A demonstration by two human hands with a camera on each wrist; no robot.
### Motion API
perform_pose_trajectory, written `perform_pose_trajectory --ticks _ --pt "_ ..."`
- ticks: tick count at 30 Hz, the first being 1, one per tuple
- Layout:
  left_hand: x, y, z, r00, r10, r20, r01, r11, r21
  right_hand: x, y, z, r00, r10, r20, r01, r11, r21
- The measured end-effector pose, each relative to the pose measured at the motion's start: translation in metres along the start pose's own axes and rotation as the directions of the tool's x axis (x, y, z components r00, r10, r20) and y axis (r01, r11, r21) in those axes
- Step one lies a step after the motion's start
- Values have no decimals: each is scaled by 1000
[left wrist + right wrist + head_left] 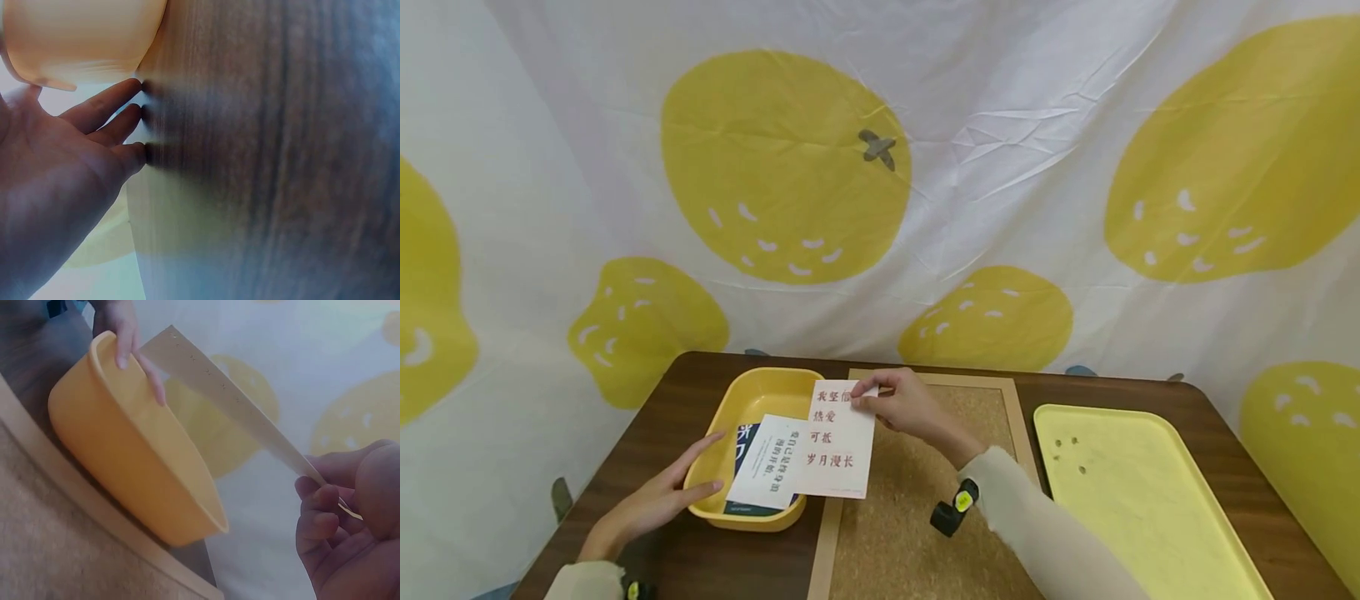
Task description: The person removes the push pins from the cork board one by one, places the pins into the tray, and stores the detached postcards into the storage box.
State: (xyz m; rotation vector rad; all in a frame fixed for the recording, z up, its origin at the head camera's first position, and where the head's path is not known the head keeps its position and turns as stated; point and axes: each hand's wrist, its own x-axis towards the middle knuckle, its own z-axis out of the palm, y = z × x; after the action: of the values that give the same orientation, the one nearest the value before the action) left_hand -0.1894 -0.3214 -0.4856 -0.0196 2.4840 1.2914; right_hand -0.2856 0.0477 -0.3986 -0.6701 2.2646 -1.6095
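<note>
My right hand (pixel 904 404) pinches a white card (pixel 841 467) with red Chinese writing by its upper right edge, thumb against fingers. In the right wrist view the card (pixel 215 394) shows nearly edge-on. The card hangs over the right rim of a yellow plastic basin (pixel 752 385). Inside the basin lie a white card with dark writing (pixel 767 467) and a dark blue card (pixel 743 435), partly covered. My left hand (pixel 662 493) holds the basin's left rim, with thumb and a finger over the edge. In the left wrist view its other fingers (pixel 119 125) extend outside, beside the tabletop.
A framed cork board (pixel 917 500) lies on the dark wooden table (pixel 658 433), right of the basin. Further right sits a pale yellow tray (pixel 1157 500) with several small dark items (pixel 1082 470) near its upper left corner. A lemon-patterned curtain (pixel 985 208) hangs behind the table.
</note>
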Motion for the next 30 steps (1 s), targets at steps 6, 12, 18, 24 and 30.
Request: perform_pose_trajectory --ticks 6,12,18,24,30 --pt "0 1 1 1000 -6 -5 6 1000 16 9 -4 16 1000 12 -12 -12 1000 6" --pt "-1 1 0 1000 -1 -7 1 1000 21 17 -6 31 1000 20 -19 -19 1000 16" --pt "-2 2 1 1000 -4 -10 5 1000 26 21 -4 45 1000 31 -6 -30 999 35" --pt "-2 3 1 1000 -1 -9 1 1000 20 25 -6 56 999 7 -46 -8 1000 -3" --pt "-2 2 0 1000 4 -9 -4 1000 22 31 -7 68 997 35 -72 -34 999 20"
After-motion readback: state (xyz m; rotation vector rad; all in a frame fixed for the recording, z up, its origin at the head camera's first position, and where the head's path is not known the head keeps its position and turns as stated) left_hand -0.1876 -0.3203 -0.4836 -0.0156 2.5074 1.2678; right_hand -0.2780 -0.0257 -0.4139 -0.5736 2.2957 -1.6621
